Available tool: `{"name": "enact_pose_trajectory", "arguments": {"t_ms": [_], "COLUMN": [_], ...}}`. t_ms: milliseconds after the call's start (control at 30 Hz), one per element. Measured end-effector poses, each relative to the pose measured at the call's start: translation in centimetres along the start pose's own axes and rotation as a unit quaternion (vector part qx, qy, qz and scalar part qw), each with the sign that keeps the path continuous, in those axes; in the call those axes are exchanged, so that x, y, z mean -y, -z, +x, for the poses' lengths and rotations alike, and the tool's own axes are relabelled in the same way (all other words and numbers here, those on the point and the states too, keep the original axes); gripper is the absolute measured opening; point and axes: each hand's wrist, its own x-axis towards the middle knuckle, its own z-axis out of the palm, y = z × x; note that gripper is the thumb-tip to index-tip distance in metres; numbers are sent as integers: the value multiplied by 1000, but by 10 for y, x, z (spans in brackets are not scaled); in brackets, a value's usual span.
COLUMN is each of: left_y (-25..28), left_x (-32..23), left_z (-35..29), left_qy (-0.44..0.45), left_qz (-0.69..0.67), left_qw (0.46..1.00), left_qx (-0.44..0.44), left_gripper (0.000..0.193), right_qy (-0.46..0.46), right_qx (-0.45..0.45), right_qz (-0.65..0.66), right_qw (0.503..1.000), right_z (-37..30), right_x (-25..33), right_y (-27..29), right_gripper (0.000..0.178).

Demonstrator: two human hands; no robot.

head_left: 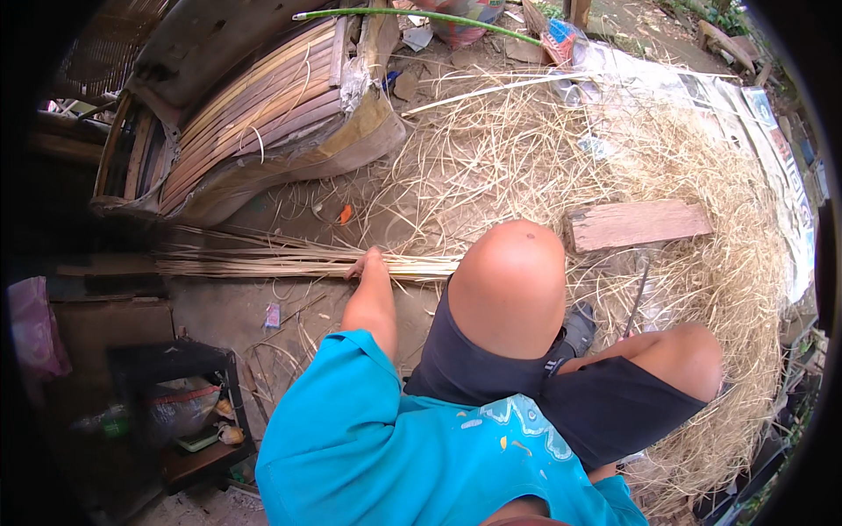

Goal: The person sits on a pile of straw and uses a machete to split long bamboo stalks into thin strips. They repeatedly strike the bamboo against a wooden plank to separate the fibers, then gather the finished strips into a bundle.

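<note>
On the ground to the left lies a bundle of long, thin, pale split strips, likely bamboo or cane (254,263). My left hand (368,262) reaches down onto the bundle, its fingers curled round some strips. The bundle's right end passes behind my raised left knee. My right hand is hidden by my body and bent leg; only a bit of the right arm shows near the lower edge. A narrow dark blade (639,294) stands up beside my right shin, and its lower end is hidden.
A heap of curly pale shavings (693,167) spreads ahead and right. A wooden block (638,225) lies beyond my knees. At the far left sits a worn slatted seat (254,110). A dark shelf (232,386) stands at lower left. A green pole (421,15) crosses the far side.
</note>
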Motion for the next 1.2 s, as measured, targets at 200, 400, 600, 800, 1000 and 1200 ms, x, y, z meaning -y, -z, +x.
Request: {"name": "enact_pose_trajectory", "arguments": {"t_ms": [200,400,600,800,1000,1200], "left_y": [45,38,51,65,51,24], "left_x": [14,40,-5,-89,-161,-135], "left_z": [-3,29,81,-14,-14,61], "left_qy": [-9,-91,-77,-73,-99,-53], "left_qz": [-161,-343,-424,-406,-318,-359], "left_qw": [984,926,817,787,828,832], "left_qx": [81,128,383,458,452,419], "left_gripper": [94,85,51,43,40,41], "right_qy": [-21,-26,-34,-79,-81,-86], "right_qx": [8,14,28,12,24,47], "right_qz": [-5,-5,4,-21,1,25], "right_qw": [1000,1000,999,997,996,995], "right_z": [-20,-22,-26,-48,-59,-66], "right_x": [-20,-19,-4,-27,-24,-20], "right_y": [6,8,14,43,43,30], "right_gripper": [43,43,43,44,44,44]}}
